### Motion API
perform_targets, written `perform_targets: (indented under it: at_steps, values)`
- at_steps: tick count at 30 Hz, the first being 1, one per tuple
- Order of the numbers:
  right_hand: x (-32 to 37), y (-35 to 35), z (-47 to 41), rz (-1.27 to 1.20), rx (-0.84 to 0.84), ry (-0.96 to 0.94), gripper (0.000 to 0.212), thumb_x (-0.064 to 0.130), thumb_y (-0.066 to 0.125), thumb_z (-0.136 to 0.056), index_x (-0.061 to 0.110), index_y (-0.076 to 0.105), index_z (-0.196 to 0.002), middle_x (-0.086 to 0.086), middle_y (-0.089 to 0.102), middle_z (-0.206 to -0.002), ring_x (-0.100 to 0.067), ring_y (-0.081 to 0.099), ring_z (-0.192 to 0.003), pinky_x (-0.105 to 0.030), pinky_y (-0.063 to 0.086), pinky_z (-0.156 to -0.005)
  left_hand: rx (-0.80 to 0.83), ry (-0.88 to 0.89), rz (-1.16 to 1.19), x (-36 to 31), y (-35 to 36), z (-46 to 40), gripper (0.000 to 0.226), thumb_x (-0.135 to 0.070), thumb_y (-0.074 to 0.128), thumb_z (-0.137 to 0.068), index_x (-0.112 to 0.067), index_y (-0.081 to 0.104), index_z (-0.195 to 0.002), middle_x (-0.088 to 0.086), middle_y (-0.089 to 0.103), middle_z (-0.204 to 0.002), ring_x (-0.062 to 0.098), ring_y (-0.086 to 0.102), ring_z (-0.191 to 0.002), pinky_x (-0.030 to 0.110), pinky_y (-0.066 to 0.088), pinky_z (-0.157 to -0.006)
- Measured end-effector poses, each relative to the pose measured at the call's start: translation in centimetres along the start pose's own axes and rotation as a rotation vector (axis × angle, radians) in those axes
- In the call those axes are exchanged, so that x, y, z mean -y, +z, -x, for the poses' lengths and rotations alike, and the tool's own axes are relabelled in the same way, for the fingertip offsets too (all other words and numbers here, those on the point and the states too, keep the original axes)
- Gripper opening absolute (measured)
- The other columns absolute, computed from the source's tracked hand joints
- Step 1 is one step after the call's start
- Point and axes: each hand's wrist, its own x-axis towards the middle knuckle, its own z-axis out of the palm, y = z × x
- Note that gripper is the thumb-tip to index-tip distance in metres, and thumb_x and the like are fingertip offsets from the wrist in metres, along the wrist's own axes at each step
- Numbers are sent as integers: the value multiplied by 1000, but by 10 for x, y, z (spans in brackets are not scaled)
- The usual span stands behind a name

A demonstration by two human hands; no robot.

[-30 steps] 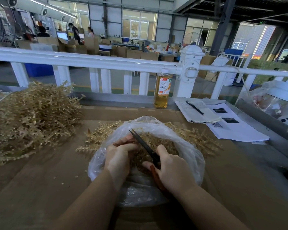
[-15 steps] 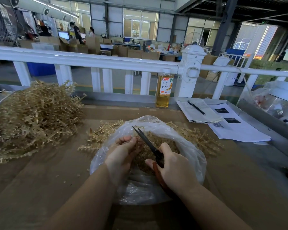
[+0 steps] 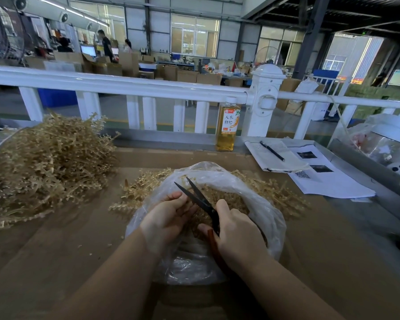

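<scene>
My right hand (image 3: 237,232) grips dark scissors (image 3: 200,200) with red-brown handles, and the blades stand apart. My left hand (image 3: 169,215) is curled beside the blades over a clear plastic bag (image 3: 270,218) and pinches a small gold piece, mostly hidden by my fingers. The bag holds gold plastic sprig cuttings (image 3: 231,199). More gold sprigs (image 3: 146,188) lie on the cardboard-covered table (image 3: 67,255) behind and beside the bag.
A big heap of gold sprigs (image 3: 46,158) fills the left of the table. A bottle of amber drink (image 3: 226,125) stands by the white railing (image 3: 129,86). A notebook with a pen (image 3: 273,155) and printed sheets (image 3: 328,181) lie at right, next to plastic-wrapped items (image 3: 379,139).
The scissor blades have opened from shut. My hands have stayed over the bag, shifting only slightly.
</scene>
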Motion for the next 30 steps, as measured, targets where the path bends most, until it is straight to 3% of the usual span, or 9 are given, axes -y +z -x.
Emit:
perform_targets:
  at_steps: [12, 14, 18, 23, 27, 30]
  values:
    - [0, 1, -2, 31, -32, -9, 32, 54, 40, -96, 27, 32, -111, 8, 44, -84, -12, 43, -74, -22, 31, -64, 28, 23, -16, 2, 0, 1, 21, 3, 52, -90, -9, 49, -74, 15, 63, -85, 21, 59, -77, 33, 48, -88]
    - [-2, 0, -2, 38, -33, -14, 34, 53, 40, -96, 25, 34, -114, 6, 48, -84, -14, 49, -75, -22, 32, -64, 11, 38, -20, 3, 2, 2, 24, 4, 52, -91, -9, 48, -71, 14, 63, -81, 21, 59, -75, 31, 49, -84]
    - [-5, -2, -2, 60, -24, -32, 35, 53, 39, -96, 24, 35, -115, 4, 57, -87, -15, 57, -78, -22, 34, -63, -20, 53, -12, 6, 4, 3, 26, 3, 54, -90, -11, 48, -70, 9, 65, -63, 18, 60, -66, 22, 56, -60]
    - [-5, -4, -2, 32, -13, -35, 31, 52, 42, -95, 25, 35, -109, 5, 59, -84, -15, 60, -78, -24, 39, -63, -29, 56, 7, 9, 6, 2, 26, 2, 56, -89, -12, 46, -70, 12, 62, -77, 19, 59, -75, 27, 50, -81]
    - [-5, -6, -3, 2, 0, -27, 30, 52, 42, -96, 26, 35, -108, 6, 60, -83, -14, 61, -78, -24, 41, -63, -26, 65, -17, 8, 5, 0, 25, 4, 56, -88, -12, 47, -70, 11, 62, -76, 19, 60, -74, 23, 53, -73]
    - [-6, -6, -4, -4, 7, -26, 30, 53, 42, -96, 25, 34, -104, 6, 60, -81, -15, 61, -76, -26, 43, -63, -21, 90, -36, 9, 5, -1, 23, 6, 54, -89, -11, 49, -75, 12, 62, -79, 20, 59, -76, 27, 51, -77]
